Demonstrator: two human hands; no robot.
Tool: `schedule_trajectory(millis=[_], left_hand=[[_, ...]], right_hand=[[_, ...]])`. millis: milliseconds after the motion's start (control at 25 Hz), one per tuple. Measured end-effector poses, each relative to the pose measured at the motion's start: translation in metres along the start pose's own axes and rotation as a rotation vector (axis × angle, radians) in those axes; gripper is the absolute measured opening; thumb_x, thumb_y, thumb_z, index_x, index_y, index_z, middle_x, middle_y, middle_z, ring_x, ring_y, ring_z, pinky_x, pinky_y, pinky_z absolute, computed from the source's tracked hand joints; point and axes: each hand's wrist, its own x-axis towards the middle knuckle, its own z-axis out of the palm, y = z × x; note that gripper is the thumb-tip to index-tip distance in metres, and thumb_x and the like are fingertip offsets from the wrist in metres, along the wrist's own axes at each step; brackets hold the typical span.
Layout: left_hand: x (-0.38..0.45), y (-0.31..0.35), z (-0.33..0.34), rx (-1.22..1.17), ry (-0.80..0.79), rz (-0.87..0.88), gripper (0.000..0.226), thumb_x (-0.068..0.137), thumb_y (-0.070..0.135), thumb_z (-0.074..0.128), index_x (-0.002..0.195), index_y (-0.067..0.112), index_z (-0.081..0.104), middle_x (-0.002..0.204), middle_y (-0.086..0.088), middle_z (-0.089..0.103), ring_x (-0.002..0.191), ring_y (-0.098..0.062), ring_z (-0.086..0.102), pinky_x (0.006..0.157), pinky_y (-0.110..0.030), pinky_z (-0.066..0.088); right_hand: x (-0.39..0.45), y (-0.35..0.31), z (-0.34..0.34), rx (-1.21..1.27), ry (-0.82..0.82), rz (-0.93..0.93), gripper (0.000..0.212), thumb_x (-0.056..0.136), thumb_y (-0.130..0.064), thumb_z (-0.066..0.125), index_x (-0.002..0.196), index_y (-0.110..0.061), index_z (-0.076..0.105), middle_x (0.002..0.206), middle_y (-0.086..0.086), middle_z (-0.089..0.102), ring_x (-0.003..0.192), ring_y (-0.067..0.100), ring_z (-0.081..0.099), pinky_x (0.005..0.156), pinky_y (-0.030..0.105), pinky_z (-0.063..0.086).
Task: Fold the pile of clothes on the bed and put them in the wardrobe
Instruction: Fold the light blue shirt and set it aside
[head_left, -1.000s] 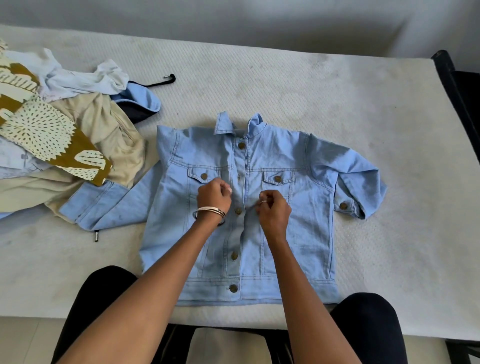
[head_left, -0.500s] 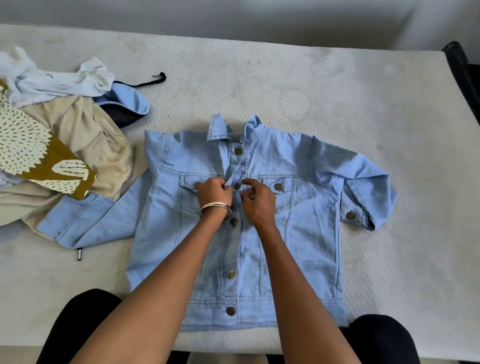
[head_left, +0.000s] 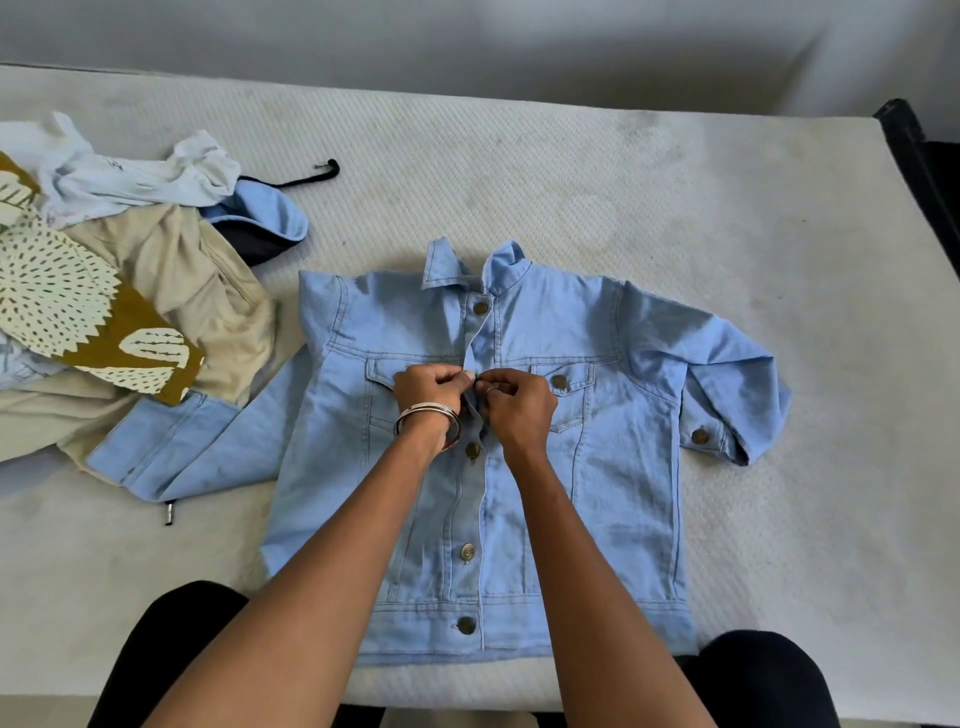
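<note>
We have the denim jacket (head_left: 519, 441) flat on the bed (head_left: 571, 171), collar at 12, hem at 6. Left hand (head_left: 428, 387) and right hand (head_left: 519, 400) both pinch the placket mid-chest, meeting on its 12–6 axis. Unfolded pile (head_left: 130, 291) sits at 10.

Both hands have climbed the front of the denim jacket (head_left: 597, 415), from about its third button to chest-pocket level. The left hand (head_left: 428, 387) and right hand (head_left: 517, 402), apart a second ago, now meet, pinching the front edges together there.
</note>
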Motion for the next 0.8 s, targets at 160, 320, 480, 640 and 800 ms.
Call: schedule_trajectory(millis=[160, 320, 480, 640, 800], left_hand=[[-0.008, 0.003, -0.004, 0.155, -0.071, 0.173, 0.018, 0.078, 0.008, 0.078, 0.094, 0.001, 0.075, 0.09, -0.011, 0.074, 0.081, -0.017, 0.066, 0.082, -0.028, 0.053], [-0.007, 0.006, -0.009, 0.065, -0.184, 0.126, 0.015, 0.082, -0.001, 0.071, 0.096, -0.005, 0.071, 0.084, -0.016, 0.071, 0.073, -0.029, 0.069, 0.064, -0.033, 0.061], [-0.003, 0.003, -0.01, -0.018, -0.154, 0.03, 0.005, 0.085, 0.002, 0.069, 0.087, -0.002, 0.071, 0.08, -0.018, 0.071, 0.065, -0.03, 0.069, 0.061, -0.039, 0.061], [-0.004, 0.001, -0.002, 0.067, -0.09, 0.13, 0.011, 0.072, 0.007, 0.082, 0.077, 0.003, 0.074, 0.073, -0.017, 0.072, 0.066, -0.03, 0.07, 0.062, -0.04, 0.06], [-0.008, -0.004, 0.005, 0.175, -0.03, 0.255, 0.007, 0.072, 0.009, 0.08, 0.074, 0.004, 0.075, 0.067, -0.012, 0.071, 0.061, -0.024, 0.069, 0.063, -0.039, 0.059]], right_hand=[[-0.003, -0.004, -0.008, 0.22, -0.015, 0.13, 0.016, 0.082, 0.005, 0.07, 0.078, -0.01, 0.075, 0.073, 0.015, 0.073, 0.065, 0.027, 0.072, 0.064, 0.038, 0.062], [-0.003, -0.008, -0.013, 0.225, -0.068, 0.142, 0.021, 0.084, 0.01, 0.065, 0.078, -0.008, 0.074, 0.071, 0.013, 0.07, 0.061, 0.021, 0.067, 0.063, 0.033, 0.061], [0.006, -0.013, -0.02, 0.161, -0.214, 0.169, 0.023, 0.088, 0.011, 0.06, 0.077, -0.008, 0.07, 0.074, 0.016, 0.068, 0.061, 0.025, 0.065, 0.064, 0.034, 0.061], [0.011, -0.023, -0.025, 0.022, -0.234, 0.103, 0.008, 0.088, 0.002, 0.063, 0.089, 0.001, 0.071, 0.084, 0.023, 0.071, 0.068, 0.035, 0.072, 0.069, 0.045, 0.062], [0.01, -0.023, -0.016, -0.229, -0.115, -0.034, 0.006, 0.079, 0.005, 0.066, 0.076, 0.0, 0.067, 0.074, 0.019, 0.069, 0.066, 0.033, 0.07, 0.064, 0.045, 0.061]])
